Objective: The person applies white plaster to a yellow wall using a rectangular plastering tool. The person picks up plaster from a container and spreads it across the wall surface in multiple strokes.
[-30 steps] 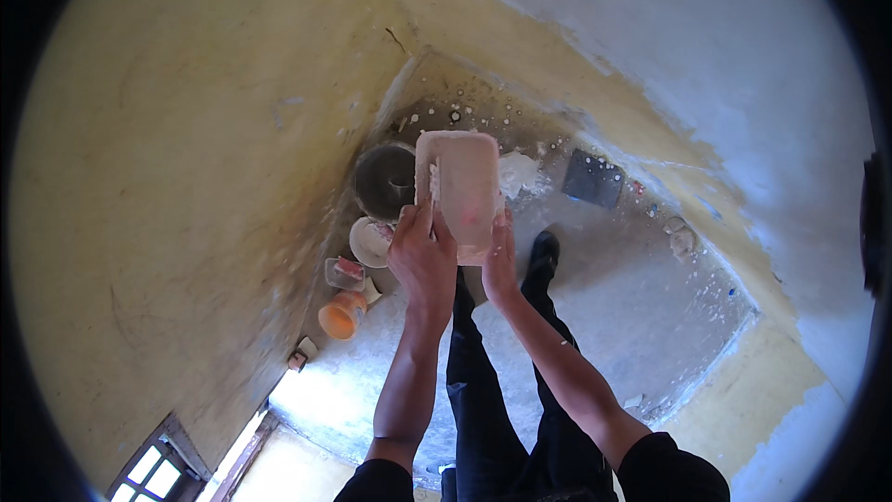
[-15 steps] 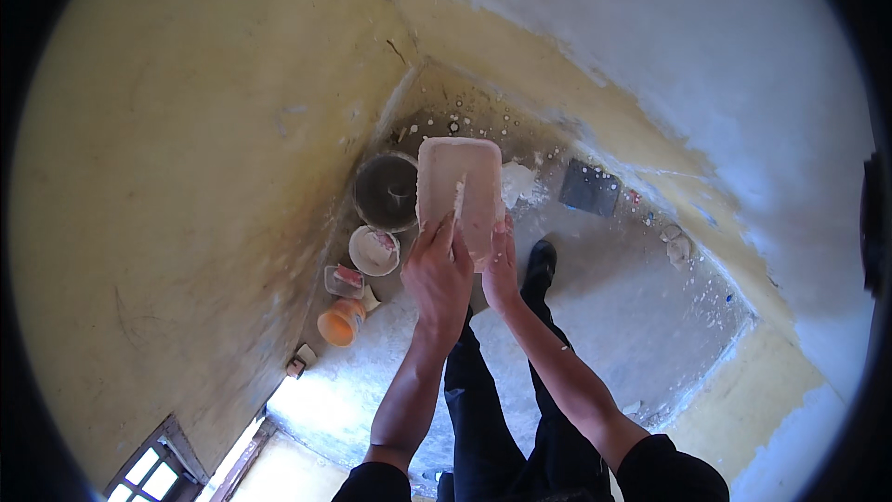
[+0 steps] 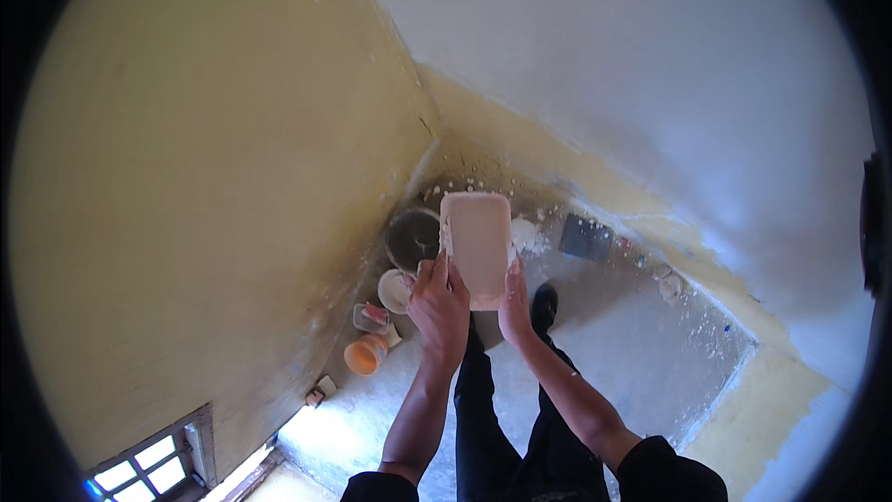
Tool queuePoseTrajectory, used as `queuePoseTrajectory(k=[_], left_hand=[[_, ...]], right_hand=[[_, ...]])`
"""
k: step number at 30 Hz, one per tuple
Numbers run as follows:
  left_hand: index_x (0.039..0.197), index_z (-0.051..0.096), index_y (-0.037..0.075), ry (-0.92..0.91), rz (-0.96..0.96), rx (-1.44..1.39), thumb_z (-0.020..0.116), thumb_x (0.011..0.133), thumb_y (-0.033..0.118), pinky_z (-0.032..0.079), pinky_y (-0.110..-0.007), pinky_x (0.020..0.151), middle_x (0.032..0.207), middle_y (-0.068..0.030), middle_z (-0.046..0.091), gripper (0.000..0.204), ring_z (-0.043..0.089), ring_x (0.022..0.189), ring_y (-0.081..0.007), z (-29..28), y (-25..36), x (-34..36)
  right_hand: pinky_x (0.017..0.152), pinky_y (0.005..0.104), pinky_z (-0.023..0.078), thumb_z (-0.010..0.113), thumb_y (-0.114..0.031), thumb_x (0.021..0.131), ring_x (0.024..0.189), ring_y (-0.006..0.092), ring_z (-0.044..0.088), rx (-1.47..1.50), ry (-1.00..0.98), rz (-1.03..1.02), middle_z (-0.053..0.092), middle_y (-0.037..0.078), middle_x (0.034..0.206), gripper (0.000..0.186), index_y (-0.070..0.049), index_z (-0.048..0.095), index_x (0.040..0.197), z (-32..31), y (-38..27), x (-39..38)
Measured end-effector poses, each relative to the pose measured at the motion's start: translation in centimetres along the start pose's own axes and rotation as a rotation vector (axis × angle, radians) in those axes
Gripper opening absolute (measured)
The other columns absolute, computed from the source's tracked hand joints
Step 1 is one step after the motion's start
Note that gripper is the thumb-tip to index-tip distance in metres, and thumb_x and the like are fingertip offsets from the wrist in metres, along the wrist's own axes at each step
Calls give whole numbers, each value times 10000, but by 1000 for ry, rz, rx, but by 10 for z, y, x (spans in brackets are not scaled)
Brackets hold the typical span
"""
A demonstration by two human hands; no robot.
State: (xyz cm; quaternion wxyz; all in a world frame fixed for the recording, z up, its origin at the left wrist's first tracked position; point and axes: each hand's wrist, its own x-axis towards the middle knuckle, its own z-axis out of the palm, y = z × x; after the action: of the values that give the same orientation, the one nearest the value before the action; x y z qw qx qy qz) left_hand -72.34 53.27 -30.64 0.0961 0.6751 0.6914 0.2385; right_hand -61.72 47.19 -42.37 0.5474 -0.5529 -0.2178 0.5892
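Observation:
A pinkish rectangular tray (image 3: 479,246), shallow and smeared white along its rim, is held out in front of me. My right hand (image 3: 514,309) grips its right side near the lower corner. At the tray's left edge is my left hand (image 3: 439,309), its fingers closed round a thin, white-smeared tool (image 3: 446,234). That tool lies along the left rim, seen nearly edge-on, and its handle is hidden in the hand.
Along the left wall stand a dark tub (image 3: 409,237), a white bucket (image 3: 394,291), a clear container (image 3: 370,317) and an orange bucket (image 3: 364,354). A dark square slab (image 3: 585,237) and white powder (image 3: 530,234) lie beyond. The right wall (image 3: 650,84) is partly coated white.
The tray and both hands sit lower in view as the view shifts. My left hand has brought the thin tool from over the tray's middle to its left rim.

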Motion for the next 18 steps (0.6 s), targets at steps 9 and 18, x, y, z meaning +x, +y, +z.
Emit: queuePoseTrajectory(k=[9,18], left_hand=[[1079,704,71,10,-81,-42,614,880,105,520,-453,664,869,-116,615,221,650,728,-335,-117,68,10],[985,711,44,-101,100,-261,623,848,99,523,-433,663,857,-133,639,172,656,760,-349,-199,116,-16]], right_hand=[[1172,354,223,276,-439,1073,1428,225,273,52,-63,-22,285,144,1536,645,-4,172,1538,53,-150,-95],[1167,355,238,292,-460,1064,1432,236,266,9,-62,76,258,143,1545,660,-16,172,1537,60,-197,-167]])
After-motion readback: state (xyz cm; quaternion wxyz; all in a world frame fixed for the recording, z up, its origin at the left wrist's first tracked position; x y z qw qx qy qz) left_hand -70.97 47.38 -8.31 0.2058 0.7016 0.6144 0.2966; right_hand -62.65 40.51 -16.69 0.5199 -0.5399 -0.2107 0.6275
